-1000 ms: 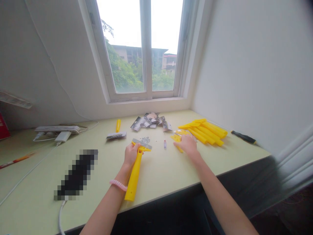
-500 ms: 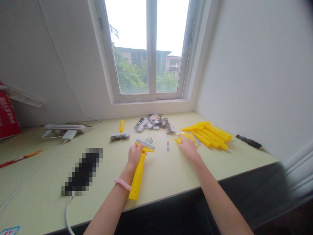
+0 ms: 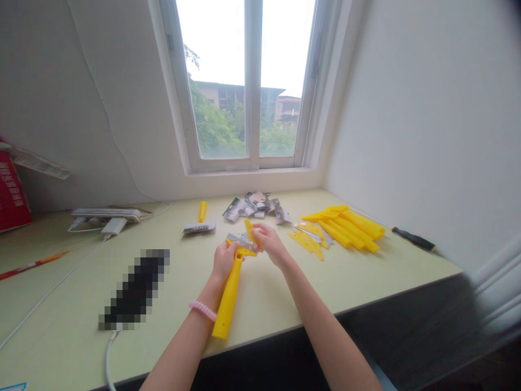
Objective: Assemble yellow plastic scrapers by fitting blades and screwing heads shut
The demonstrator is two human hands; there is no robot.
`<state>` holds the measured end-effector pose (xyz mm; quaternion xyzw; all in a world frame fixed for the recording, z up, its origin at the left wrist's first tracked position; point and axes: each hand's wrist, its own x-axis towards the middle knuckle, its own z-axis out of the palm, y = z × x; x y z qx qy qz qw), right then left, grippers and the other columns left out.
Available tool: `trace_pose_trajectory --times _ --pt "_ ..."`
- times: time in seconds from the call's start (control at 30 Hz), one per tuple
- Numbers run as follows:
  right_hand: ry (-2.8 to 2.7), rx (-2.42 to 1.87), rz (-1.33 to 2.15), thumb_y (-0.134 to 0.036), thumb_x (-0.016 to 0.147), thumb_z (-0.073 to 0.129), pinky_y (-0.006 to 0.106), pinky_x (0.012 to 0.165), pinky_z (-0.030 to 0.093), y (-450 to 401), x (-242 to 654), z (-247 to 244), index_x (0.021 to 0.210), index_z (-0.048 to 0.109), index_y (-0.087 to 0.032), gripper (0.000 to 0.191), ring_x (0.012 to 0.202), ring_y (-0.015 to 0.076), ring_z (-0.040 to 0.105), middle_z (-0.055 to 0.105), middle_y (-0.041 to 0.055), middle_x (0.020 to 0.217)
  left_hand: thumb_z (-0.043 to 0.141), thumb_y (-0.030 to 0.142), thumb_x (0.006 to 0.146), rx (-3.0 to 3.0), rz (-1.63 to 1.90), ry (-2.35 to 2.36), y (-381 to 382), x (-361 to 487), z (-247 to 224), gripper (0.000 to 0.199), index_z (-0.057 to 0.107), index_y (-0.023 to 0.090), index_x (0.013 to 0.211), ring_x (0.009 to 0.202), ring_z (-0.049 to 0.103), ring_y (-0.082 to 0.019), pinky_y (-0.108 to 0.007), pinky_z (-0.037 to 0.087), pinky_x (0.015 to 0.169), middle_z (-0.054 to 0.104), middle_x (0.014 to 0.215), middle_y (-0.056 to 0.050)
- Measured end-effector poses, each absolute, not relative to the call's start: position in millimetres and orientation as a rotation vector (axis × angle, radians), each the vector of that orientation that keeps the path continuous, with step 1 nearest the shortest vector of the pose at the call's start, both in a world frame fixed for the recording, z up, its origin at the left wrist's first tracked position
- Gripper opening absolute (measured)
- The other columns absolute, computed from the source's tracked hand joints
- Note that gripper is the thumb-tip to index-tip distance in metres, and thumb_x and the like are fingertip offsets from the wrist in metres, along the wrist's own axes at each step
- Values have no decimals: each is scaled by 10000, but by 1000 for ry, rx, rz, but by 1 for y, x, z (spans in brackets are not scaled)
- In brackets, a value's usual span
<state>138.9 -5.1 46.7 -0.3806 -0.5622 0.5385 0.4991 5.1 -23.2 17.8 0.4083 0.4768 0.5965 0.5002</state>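
Note:
My left hand (image 3: pixel 224 262) grips a yellow scraper (image 3: pixel 228 298) near its head, where a grey metal blade (image 3: pixel 239 239) lies across the top. The scraper's handle points toward the table's front edge. Between the fingers of my right hand (image 3: pixel 268 243) is a small flat yellow piece (image 3: pixel 249 228), held upright just right of the blade. Behind the blade lie small metal screws (image 3: pixel 245 236), partly hidden by my hands. Flat yellow pieces (image 3: pixel 308 241) with some metal blades are spread on the table to the right.
Yellow handles (image 3: pixel 354 228) are piled at the right beside a black-handled screwdriver (image 3: pixel 414 238). Small packets (image 3: pixel 256 206) lie below the window. To the left are another packet (image 3: pixel 199 228), a short yellow handle (image 3: pixel 202 210), a pixelated dark object (image 3: pixel 136 288) with a cable and a power strip (image 3: pixel 106 213).
My right hand has moved left from the flat yellow pieces to the scraper head, bringing one yellow piece with it. My left hand keeps its hold on the scraper.

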Motion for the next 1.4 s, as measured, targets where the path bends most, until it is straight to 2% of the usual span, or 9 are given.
trace_pose_trajectory --times 0.1,0.27,0.33,0.43,0.57,0.73,0.97,1.23,1.4 --pt "-1351 -842 1286 -409 627 655 275 582 456 -7 139 44 769 612 -156 292 553 135 566 599 2 595 568 252 633 983 1439 1149 -23 5 18 126 546 127 627 377 486 -107 -226 386 402 545 454 17" --pt "-1341 -856 1213 -409 630 670 301 751 436 -13 139 40 768 678 -159 285 805 182 588 663 48 865 570 269 634 981 1459 1132 -22 5 17 146 543 127 647 383 488 -109 -231 392 411 546 459 16" --pt "-1352 -874 1293 -419 626 674 308 771 425 -15 138 37 777 689 -153 306 810 180 584 665 49 862 568 275 631 976 1483 1117 -21 5 16 150 542 130 658 386 482 -106 -235 402 422 538 458 24" --pt "-1387 -844 1482 -445 600 695 330 763 431 -17 136 34 760 688 -141 344 746 172 593 659 47 766 555 281 624 961 1526 1080 -21 4 16 151 539 135 656 403 480 -103 -230 399 427 533 466 30" --pt "-1383 -823 1620 -463 577 711 335 734 447 -19 135 33 772 687 -140 378 732 169 605 655 63 763 547 269 618 963 1555 1073 -20 4 14 135 533 135 638 428 479 -92 -210 381 429 547 495 24" --pt "-1309 -963 1555 -409 575 718 295 703 443 -18 139 35 757 696 -146 321 775 164 595 663 70 814 547 294 633 950 1495 1122 -21 4 15 162 537 136 668 398 468 -101 -232 389 423 525 466 28" --pt "-1306 -1019 1443 -323 566 688 247 559 408 -17 138 33 672 699 -111 237 635 133 557 647 63 670 553 297 627 965 1469 1115 -20 6 13 171 541 133 674 398 450 -103 -238 396 431 485 428 39" --pt "-1360 -1077 1336 -290 588 640 236 503 389 -19 137 36 642 710 -121 192 530 98 489 622 34 592 514 415 668 965 1399 1198 -22 -2 18 306 594 120 686 481 547 -141 -261 431 494 608 555 -31" --pt "-1402 -1114 1302 -275 599 616 232 500 380 -23 138 39 609 699 -122 174 518 89 464 597 22 570 531 324 630 915 1501 1282 -23 -12 23 223 602 114 652 489 571 -148 -252 440 506 623 543 -43"
